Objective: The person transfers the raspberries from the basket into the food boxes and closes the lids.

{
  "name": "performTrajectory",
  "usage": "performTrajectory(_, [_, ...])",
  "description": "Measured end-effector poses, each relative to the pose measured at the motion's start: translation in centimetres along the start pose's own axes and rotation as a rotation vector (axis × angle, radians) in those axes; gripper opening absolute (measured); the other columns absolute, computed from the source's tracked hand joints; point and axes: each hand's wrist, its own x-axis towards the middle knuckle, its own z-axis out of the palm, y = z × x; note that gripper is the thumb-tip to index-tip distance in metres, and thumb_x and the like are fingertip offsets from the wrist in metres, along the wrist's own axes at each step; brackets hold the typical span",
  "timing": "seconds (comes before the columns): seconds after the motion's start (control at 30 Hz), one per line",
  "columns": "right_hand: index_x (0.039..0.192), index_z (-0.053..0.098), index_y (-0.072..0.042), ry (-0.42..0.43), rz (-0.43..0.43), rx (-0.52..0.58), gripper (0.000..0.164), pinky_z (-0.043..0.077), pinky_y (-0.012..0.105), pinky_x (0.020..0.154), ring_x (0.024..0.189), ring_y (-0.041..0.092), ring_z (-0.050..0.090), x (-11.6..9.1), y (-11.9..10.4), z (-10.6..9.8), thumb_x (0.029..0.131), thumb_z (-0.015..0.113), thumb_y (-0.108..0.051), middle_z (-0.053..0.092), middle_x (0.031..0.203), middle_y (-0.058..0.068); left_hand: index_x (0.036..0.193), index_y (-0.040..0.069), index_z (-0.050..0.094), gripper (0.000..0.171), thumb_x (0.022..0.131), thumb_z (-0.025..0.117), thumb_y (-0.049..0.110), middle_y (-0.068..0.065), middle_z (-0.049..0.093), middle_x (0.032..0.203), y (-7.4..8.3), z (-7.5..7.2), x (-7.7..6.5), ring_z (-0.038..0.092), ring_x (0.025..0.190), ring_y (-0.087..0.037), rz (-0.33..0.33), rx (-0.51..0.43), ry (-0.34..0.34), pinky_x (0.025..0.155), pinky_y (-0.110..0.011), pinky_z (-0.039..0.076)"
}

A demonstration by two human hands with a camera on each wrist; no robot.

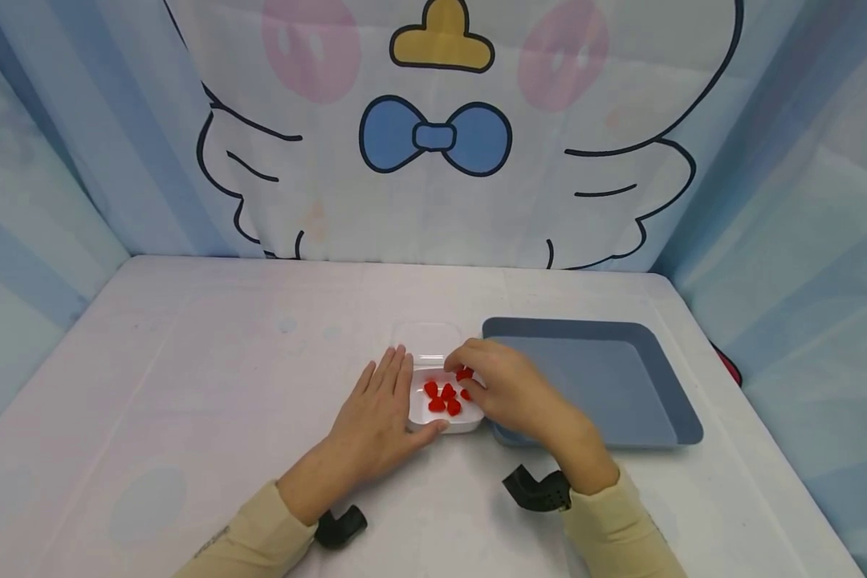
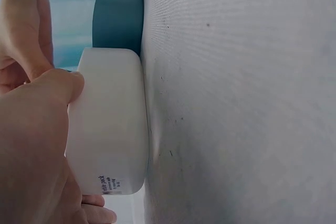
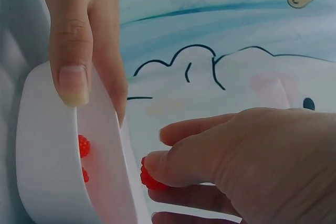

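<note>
A small white plastic box (image 1: pixel 444 427) stands on the table with several red toy raspberries (image 1: pixel 437 405) inside. My left hand (image 1: pixel 376 417) lies along the box's left side, fingers straight; its thumb (image 2: pixel 73 83) rests on the front rim. Between thumb and fingers, my right hand (image 1: pixel 516 389) pinches one raspberry (image 3: pixel 151 176) over the box's right part. In the right wrist view that raspberry shows beside the box wall, partly covered by the fingertips. More raspberries lie behind the near rim there.
The box's clear lid (image 1: pixel 428 341) is hinged back behind it. A blue-grey tray (image 1: pixel 600 385) stands immediately right of the box, partly under my right forearm. White cloth covers the table (image 1: pixel 188 385); a printed curtain (image 1: pixel 433 209) rises at its back edge.
</note>
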Motion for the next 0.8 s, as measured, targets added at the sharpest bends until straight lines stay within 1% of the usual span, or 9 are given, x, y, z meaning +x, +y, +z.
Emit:
performTrajectory(0.1, [0.108,0.070,-0.010,-0.030,-0.005,0.006,0.025,0.056,0.033,0.090,0.099,0.015,0.064,0.0,-0.2,0.1,0.086,0.070,0.001,0.070,0.106,0.000,0.155,-0.001,0.023,0.100,0.089,0.053,0.067,-0.019,0.025,0.163,0.0,-0.1,0.1,0.020,0.153,-0.034,0.004,0.004,0.008,0.124,-0.052,0.019])
performTrajectory(0.23, [0.110,0.069,-0.009,-0.100,-0.020,0.058,0.025,0.055,0.034,0.092,0.100,0.015,0.065,0.0,-0.3,0.4,0.088,0.067,0.003,0.071,0.107,0.002,0.155,-0.001,0.024,0.099,0.089,0.052,0.068,-0.018,0.025,0.163,0.0,-0.1,0.0,0.020,0.153,-0.034,0.006,0.002,0.003,0.124,-0.052,0.019])
performTrajectory(0.37, [0.112,0.069,-0.008,-0.146,-0.044,0.085,0.025,0.056,0.034,0.092,0.100,0.015,0.067,0.1,-0.3,0.9,0.088,0.069,0.001,0.072,0.108,0.003,0.155,-0.002,0.025,0.099,0.089,0.052,0.068,-0.019,0.025,0.163,0.0,0.0,-0.1,0.019,0.153,-0.035,0.004,-0.012,-0.004,0.124,-0.053,0.018])
performTrajectory(0.43, [0.113,0.069,-0.008,-0.158,-0.052,0.078,0.026,0.056,0.033,0.091,0.099,0.015,0.067,0.1,-0.3,1.1,0.088,0.070,-0.001,0.072,0.108,0.002,0.155,-0.002,0.025,0.099,0.089,0.052,0.068,-0.019,0.025,0.163,0.1,0.0,-0.2,0.019,0.153,-0.035,0.001,-0.018,-0.004,0.124,-0.053,0.018])
performTrajectory(0.57, [0.119,0.068,-0.009,-0.184,-0.032,0.058,0.032,0.055,0.033,0.093,0.101,0.014,0.066,0.1,-0.3,1.2,0.088,0.071,-0.004,0.071,0.111,0.000,0.155,-0.002,0.024,0.098,0.090,0.051,0.067,-0.019,0.024,0.163,0.1,0.0,-0.1,0.018,0.153,-0.034,0.001,-0.023,0.002,0.124,-0.053,0.018])
performTrajectory(0.67, [0.119,0.068,-0.010,-0.201,-0.024,0.058,0.032,0.055,0.034,0.093,0.100,0.013,0.065,0.2,-0.4,1.2,0.088,0.071,-0.004,0.070,0.111,-0.001,0.155,-0.002,0.023,0.099,0.091,0.050,0.068,-0.019,0.024,0.163,0.0,0.0,-0.1,0.018,0.153,-0.034,0.004,-0.021,0.006,0.124,-0.052,0.017])
performTrajectory(0.8, [0.117,0.068,-0.010,-0.223,-0.035,0.069,0.030,0.055,0.033,0.094,0.100,0.013,0.064,0.3,-0.5,1.2,0.088,0.071,-0.003,0.070,0.111,-0.001,0.155,-0.003,0.024,0.099,0.091,0.049,0.069,-0.020,0.024,0.163,0.0,-0.1,0.0,0.019,0.153,-0.034,0.004,-0.014,0.004,0.124,-0.052,0.018])
